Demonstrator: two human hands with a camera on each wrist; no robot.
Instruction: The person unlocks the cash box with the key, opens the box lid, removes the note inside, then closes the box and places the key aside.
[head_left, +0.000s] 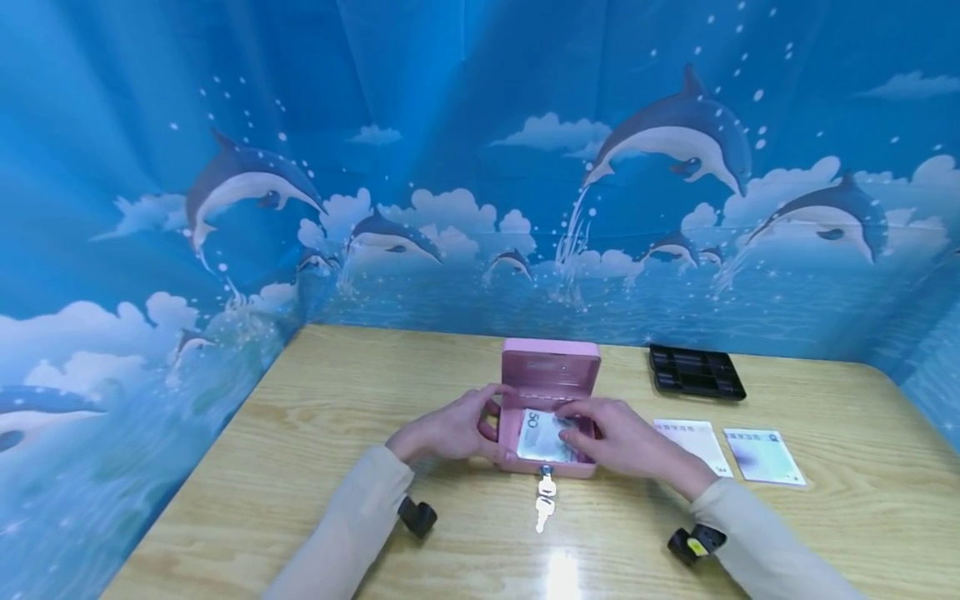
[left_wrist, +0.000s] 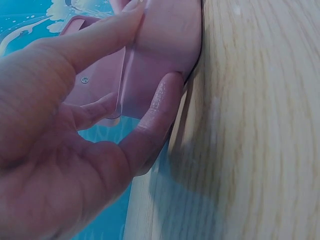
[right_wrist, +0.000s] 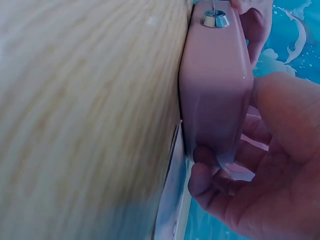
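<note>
A pink cash box (head_left: 551,471) stands on the table with its lid (head_left: 551,367) raised. Inside lies a pale banknote (head_left: 538,435) printed with 50. My left hand (head_left: 465,423) grips the box's left side, thumb at the front rim, as the left wrist view also shows. From the right, my right hand (head_left: 618,433) reaches into the box, with thumb and bent fingers on the banknote's right part. In the right wrist view one of its fingers curls against the box's outer side. Keys (head_left: 545,502) hang from the front lock (right_wrist: 215,19).
To the right of the box lie two more notes, a pale one (head_left: 696,443) and a bluish one (head_left: 765,456). A black compartment tray (head_left: 697,372) sits behind them. The table (head_left: 330,408) backs onto a dolphin-print cloth (head_left: 465,167).
</note>
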